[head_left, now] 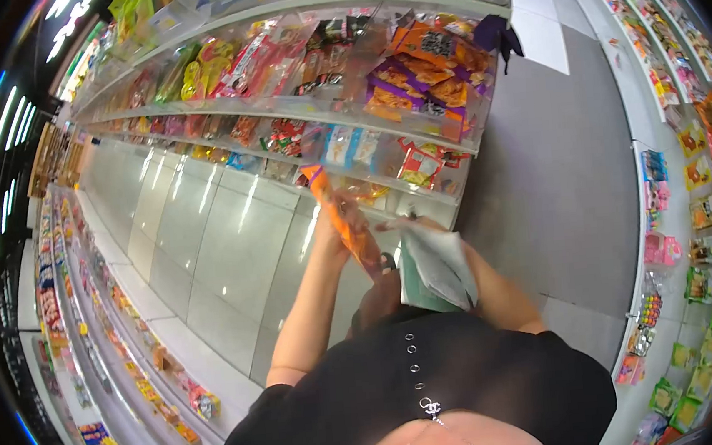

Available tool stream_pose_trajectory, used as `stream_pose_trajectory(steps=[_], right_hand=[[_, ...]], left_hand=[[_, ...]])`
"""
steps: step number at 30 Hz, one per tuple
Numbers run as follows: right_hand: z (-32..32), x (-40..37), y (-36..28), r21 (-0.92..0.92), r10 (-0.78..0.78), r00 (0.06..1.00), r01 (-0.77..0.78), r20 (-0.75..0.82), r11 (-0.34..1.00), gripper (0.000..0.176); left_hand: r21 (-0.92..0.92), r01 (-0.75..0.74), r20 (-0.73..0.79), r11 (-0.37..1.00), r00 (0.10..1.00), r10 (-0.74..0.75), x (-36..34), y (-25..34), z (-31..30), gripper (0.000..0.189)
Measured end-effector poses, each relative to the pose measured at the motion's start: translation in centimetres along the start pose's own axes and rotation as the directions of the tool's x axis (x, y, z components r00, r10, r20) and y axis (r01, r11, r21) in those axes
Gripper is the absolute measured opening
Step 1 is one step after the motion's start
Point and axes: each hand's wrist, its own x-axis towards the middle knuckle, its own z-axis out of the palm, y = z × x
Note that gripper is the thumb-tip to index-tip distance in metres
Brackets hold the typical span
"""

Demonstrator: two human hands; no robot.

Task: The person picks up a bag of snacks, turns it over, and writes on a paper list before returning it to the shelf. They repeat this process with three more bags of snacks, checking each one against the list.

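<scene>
My left hand [346, 222] is wrapped round an orange snack packet [343, 220], which stands nearly edge-on with a purple corner at its top. My right hand [430, 223] holds a notebook [435, 266] with white pages and a pale green cover, tilted in front of my chest. Its fingers are mostly hidden behind the pages. A small dark tip, perhaps of a pen, shows above that hand. Beyond both hands is a shelf of clear bins, where similar orange and purple packets [416, 80] lie in the upper right bin.
The shelf's lower bins [350, 145] hold blue-and-white and red packets. At left, a tiled aisle [198, 235] runs beside another low shelf [128, 349]. A grey floor [554, 190] and a wall of hanging snacks [702, 212] are at right. A dark cloth-like item [498, 37] hangs at the shelf corner.
</scene>
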Motion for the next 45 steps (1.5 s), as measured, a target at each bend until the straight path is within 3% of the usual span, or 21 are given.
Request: stream_pose_trajectory(steps=[1, 3, 5, 6, 8, 10, 11, 13, 14, 15, 18, 19, 24, 27, 31, 35, 38, 40, 41, 45], right_hand=[[0.8, 2.4, 1.7, -0.249, 0.039, 0.995, -0.015, 0.092, 0.968, 0.038], [2.9, 2.9, 3.6, -0.020, 0.113, 0.977, -0.111, 0.183, 0.994, 0.034], [2.6, 3.6, 4.9, 0.230, 0.077, 0.931, -0.168, 0.358, 0.958, 0.030], [2.3, 3.9, 5.4, 0.379, -0.003, 0.881, -0.201, 0.474, 0.904, 0.029], [2.5, 3.8, 6.3, 0.416, -0.063, 0.888, -0.150, 0.456, 0.897, 0.028], [3.7, 3.2, 3.0, 0.141, -0.055, 0.978, 0.027, 0.200, 0.990, 0.029], [3.5, 4.4, 3.6, 0.125, -0.139, 0.987, 0.128, 0.081, 0.984, 0.031], [4.8, 4.2, 1.8, 0.090, -0.247, 0.966, 0.254, -0.077, 0.963, 0.033], [6.2, 3.0, -0.8, 0.076, -0.278, 0.953, 0.288, -0.120, 0.954, 0.033], [6.6, 3.4, -0.8, 0.092, -0.280, 0.949, 0.295, -0.146, 0.951, 0.032], [8.0, 4.9, -0.3, 0.095, -0.294, 0.936, 0.316, -0.192, 0.944, 0.028], [8.6, 5.5, 0.1, 0.078, -0.308, 0.932, 0.327, -0.193, 0.942, 0.027], [12.2, 6.5, 0.2, 0.017, -0.384, 0.914, 0.389, -0.128, 0.921, 0.015], [12.0, 7.3, 0.6, -0.169, -0.281, 0.958, 0.287, 0.056, 0.943, 0.019], [13.7, 7.7, 0.2, -0.027, -0.252, 0.958, 0.258, 0.139, 0.966, 0.013], [14.5, 7.9, -0.2, -0.013, -0.219, 0.958, 0.225, 0.185, 0.974, 0.016], [14.8, 7.8, 0.2, 0.038, -0.251, 0.953, 0.248, 0.170, 0.968, 0.016], [15.0, 8.1, 0.0, 0.076, -0.311, 0.941, 0.303, 0.134, 0.950, 0.016], [14.0, 9.0, 0.6, -0.002, -0.335, 0.936, 0.337, 0.107, 0.941, 0.015], [14.2, 8.6, -0.4, 0.003, -0.285, 0.953, 0.286, 0.104, 0.958, 0.020]], left_hand=[[-0.118, -0.030, 0.139, 0.993, 0.989, 0.047, -0.2, -0.7, -0.9, 0.039], [-0.195, 0.028, 0.292, 0.980, 0.956, 0.031, -0.9, -0.1, -0.7, 0.039], [-0.301, 0.088, 0.486, 0.950, 0.871, 0.073, -0.2, 0.2, -0.4, 0.044], [-0.258, 0.027, 0.350, 0.966, 0.934, 0.068, -0.5, 0.2, -0.2, 0.046], [-0.147, -0.057, 0.046, 0.987, 0.997, 0.065, -1.9, 0.3, 0.7, 0.050], [-0.098, -0.137, 0.149, 0.986, 0.977, 0.150, -2.0, 1.3, 1.3, 0.057], [-0.076, -0.180, 0.193, 0.981, 0.962, 0.191, -2.2, 2.0, 1.2, 0.060], [0.022, -0.236, 0.036, 0.972, 0.971, 0.235, -3.3, 3.8, -0.3, 0.067], [0.094, -0.231, -0.157, 0.968, 0.957, 0.244, -3.9, 4.9, -1.3, 0.071], [0.110, -0.244, -0.220, 0.964, 0.939, 0.263, -4.5, 6.5, 1.1, 0.073], [0.101, -0.280, -0.248, 0.955, 0.922, 0.297, -5.7, 9.1, -0.6, 0.065], [0.198, -0.355, -0.331, 0.914, 0.853, 0.404, -5.9, 9.0, 0.8, 0.048], [0.472, -0.490, -0.317, 0.733, 0.682, 0.660, -7.3, 11.4, -3.0, 0.023], [0.609, -0.450, -0.344, 0.653, 0.593, 0.729, -8.2, 13.0, -3.6, 0.019], [0.715, -0.464, -0.222, 0.523, 0.558, 0.799, -8.9, 14.2, -4.3, 0.019], [0.679, -0.458, -0.272, 0.574, 0.570, 0.775, -9.3, 14.6, -4.7, 0.020], [0.561, -0.435, -0.393, 0.704, 0.608, 0.689, -9.8, 14.5, -4.6, 0.024], [0.417, -0.433, -0.406, 0.799, 0.698, 0.590, -10.3, 14.0, -5.2, 0.027], [0.346, -0.425, -0.394, 0.837, 0.743, 0.540, -10.3, 13.9, -5.4, 0.028], [0.377, -0.441, -0.358, 0.815, 0.742, 0.567, -10.8, 13.0, -4.7, 0.030]])
